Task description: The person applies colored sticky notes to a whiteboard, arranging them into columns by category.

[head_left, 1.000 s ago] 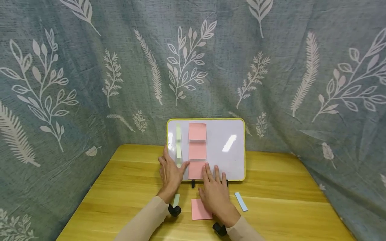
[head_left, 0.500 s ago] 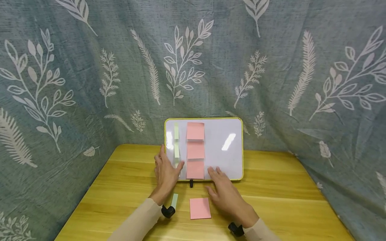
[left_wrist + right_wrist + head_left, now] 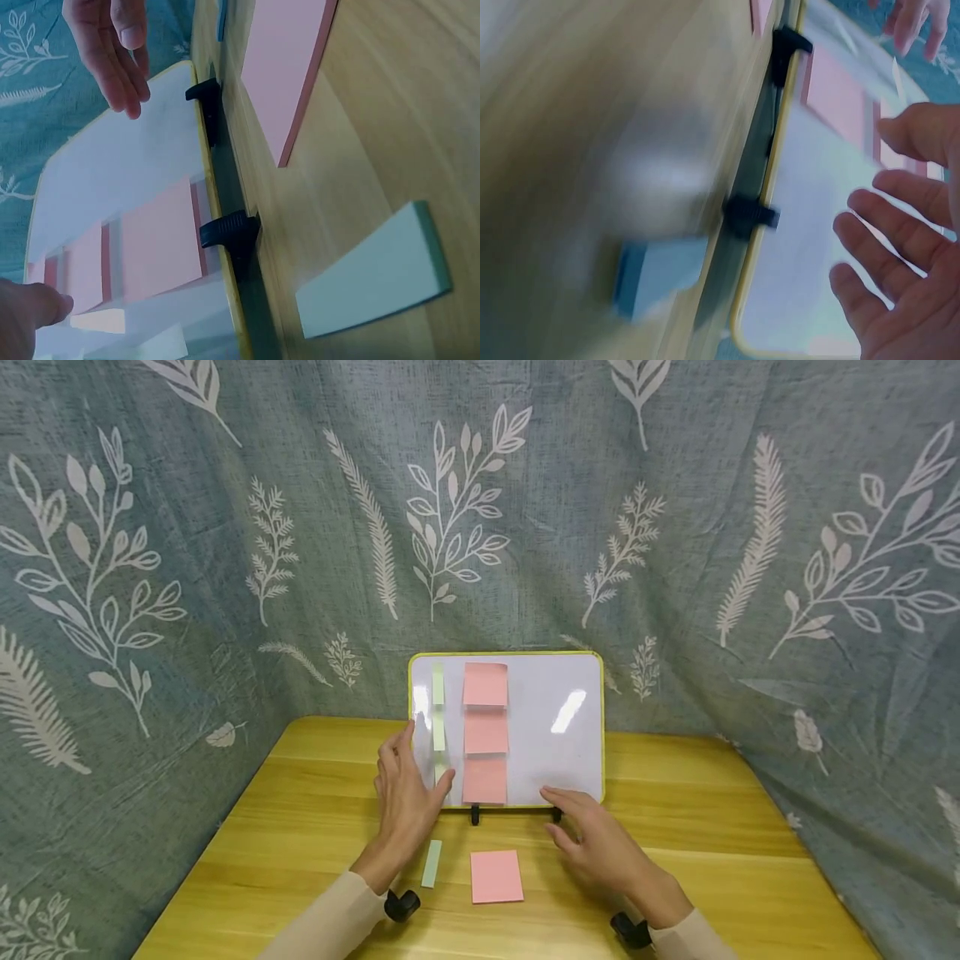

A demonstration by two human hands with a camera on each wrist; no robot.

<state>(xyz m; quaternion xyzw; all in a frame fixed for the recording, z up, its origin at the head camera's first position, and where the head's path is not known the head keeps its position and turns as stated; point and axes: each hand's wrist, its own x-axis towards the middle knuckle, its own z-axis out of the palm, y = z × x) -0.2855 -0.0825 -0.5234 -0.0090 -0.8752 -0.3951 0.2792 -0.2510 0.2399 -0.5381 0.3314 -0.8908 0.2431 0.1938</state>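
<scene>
Because the pink notes (image 3: 486, 732) on the whiteboard (image 3: 543, 752) look to be stuck only along their tops, lower edges standing off with shadows under them, a snagged finger could probably peel one. Same risk for the green strips (image 3: 438, 731) left of them: the left thumb overlaps the area by the lowest strip in the head view, so a careless withdrawal could drag it. Board stands on the table (image 3: 300, 827) on black feet (image 3: 475, 815); a hard shove low on one side might skew or slide it, since the feet look small. Blue pad (image 3: 656, 270) is the other worry: on the table near the right-hand foot per the right wrist view, but screened in the head view by the right hand (image 3: 611, 843), so a low forearm could knock it. Pink pad (image 3: 497, 877) lies flat in front of the board between the hands, green pad (image 3: 431, 864) to its left, near the left wrist; less exposed. Left hand (image 3: 405, 797): loosely open, thumb well apart from fingers, at the board's left edge, gripping nothing; can't tell if fingertips actually touch the rim. Right hand: open, fingers relaxed and slightly bent, nothing held, by the lower right of the board; contact can't be confirmed.
</scene>
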